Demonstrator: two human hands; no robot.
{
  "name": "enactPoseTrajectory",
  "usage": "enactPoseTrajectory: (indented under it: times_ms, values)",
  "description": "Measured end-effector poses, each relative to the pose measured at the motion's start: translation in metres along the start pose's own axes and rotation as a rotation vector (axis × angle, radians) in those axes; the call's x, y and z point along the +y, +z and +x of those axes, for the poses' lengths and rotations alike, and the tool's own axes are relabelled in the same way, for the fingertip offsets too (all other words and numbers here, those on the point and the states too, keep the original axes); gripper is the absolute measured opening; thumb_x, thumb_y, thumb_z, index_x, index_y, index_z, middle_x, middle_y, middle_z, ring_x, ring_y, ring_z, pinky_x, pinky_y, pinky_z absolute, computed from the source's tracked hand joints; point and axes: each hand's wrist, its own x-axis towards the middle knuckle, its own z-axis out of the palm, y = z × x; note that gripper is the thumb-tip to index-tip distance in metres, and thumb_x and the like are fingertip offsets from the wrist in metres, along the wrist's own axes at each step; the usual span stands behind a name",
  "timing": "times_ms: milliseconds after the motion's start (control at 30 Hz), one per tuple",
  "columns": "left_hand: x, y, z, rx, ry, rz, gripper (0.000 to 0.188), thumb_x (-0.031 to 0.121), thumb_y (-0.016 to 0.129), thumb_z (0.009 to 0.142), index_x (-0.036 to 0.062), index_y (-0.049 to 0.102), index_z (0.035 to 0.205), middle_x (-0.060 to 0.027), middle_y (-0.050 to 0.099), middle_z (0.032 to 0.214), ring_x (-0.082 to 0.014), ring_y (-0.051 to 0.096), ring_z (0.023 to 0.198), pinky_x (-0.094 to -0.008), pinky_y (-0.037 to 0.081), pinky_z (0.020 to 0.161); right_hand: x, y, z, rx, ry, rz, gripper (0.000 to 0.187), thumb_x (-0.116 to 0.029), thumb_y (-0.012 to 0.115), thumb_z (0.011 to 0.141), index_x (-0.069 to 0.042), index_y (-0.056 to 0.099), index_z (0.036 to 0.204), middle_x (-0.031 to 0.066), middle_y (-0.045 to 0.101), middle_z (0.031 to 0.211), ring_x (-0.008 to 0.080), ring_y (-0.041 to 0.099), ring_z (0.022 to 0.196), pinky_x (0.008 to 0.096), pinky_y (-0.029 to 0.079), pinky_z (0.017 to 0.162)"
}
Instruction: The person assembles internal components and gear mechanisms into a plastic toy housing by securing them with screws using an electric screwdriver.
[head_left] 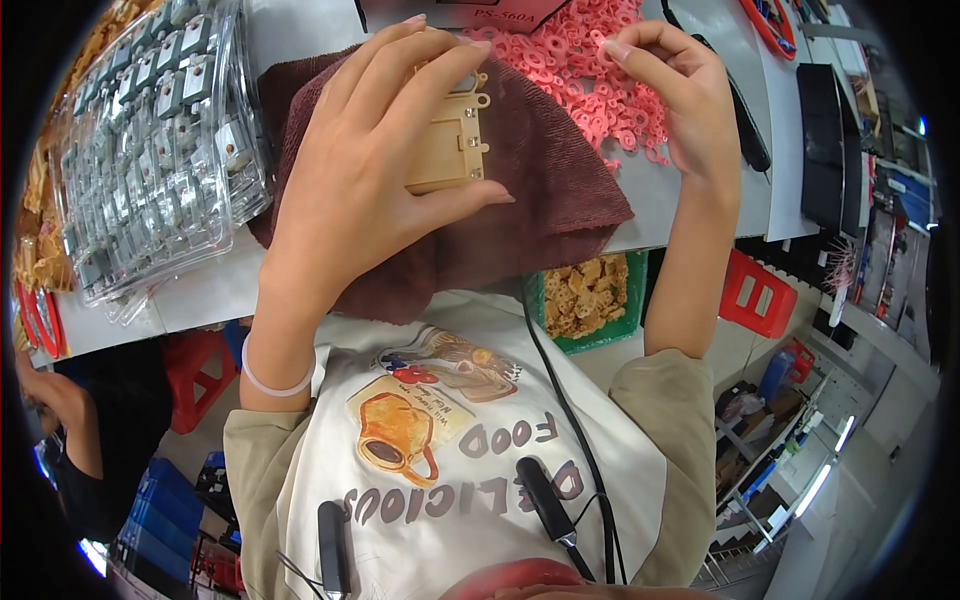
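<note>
My left hand (365,150) is closed over a beige plastic casing (450,152), thumb along its near edge and fingers across its far side. Small screw lugs and metal bits show on the casing's right edge; the rest is under my palm. It lies on a dark maroon cloth (560,170) that drapes over the table's front edge. My right hand (690,95) is raised at the right side of a pile of small pink ring-shaped pieces (570,65). Its thumb and forefinger pinch what looks like one pink piece at their tips.
Clear plastic trays (150,150) of grey box-shaped parts stand at the left. A pink-faced box (470,14) is at the far edge. Right of the pile lies a black-handled tool (745,120). Below the table are a green bin (600,340) of beige parts and red stools (755,295).
</note>
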Motion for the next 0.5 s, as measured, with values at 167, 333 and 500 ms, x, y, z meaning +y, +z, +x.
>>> enactPoseTrajectory:
  times_ms: [167,333,500]
  values:
    - [0.004,-0.002,-0.001,0.002,-0.039,-0.021,0.086,0.031,0.090,0.059,0.0107,0.056,0.135,-0.0108,0.054,0.137,-0.0336,0.049,0.129,-0.0446,0.042,0.106,-0.042,0.028,-0.005,-0.116,0.174,0.426,0.053,-0.004,0.069,0.088,0.006,0.050,0.137,0.0176,0.063,0.124,0.0165,0.065,0.096,0.0252,0.053,0.084]
    - [0.017,-0.006,0.003,0.017,-0.161,-0.047,0.095,0.030,0.092,0.056,0.0101,0.050,0.139,-0.0126,0.050,0.140,-0.0345,0.054,0.122,-0.0430,0.044,0.103,-0.063,0.058,0.005,-0.181,0.206,0.482,0.040,-0.001,0.070,0.087,0.009,0.060,0.125,0.0116,0.067,0.101,0.0145,0.066,0.088,0.0247,0.055,0.082]
    - [0.014,-0.006,0.003,0.032,-0.156,-0.024,0.098,0.029,0.092,0.055,0.0094,0.048,0.141,-0.0135,0.052,0.138,-0.0344,0.055,0.121,-0.0423,0.045,0.101,-0.065,0.080,0.007,-0.388,-0.240,0.543,0.024,0.001,0.071,0.086,0.008,0.067,0.109,0.0122,0.070,0.105,0.0136,0.067,0.086,0.0221,0.055,0.079]
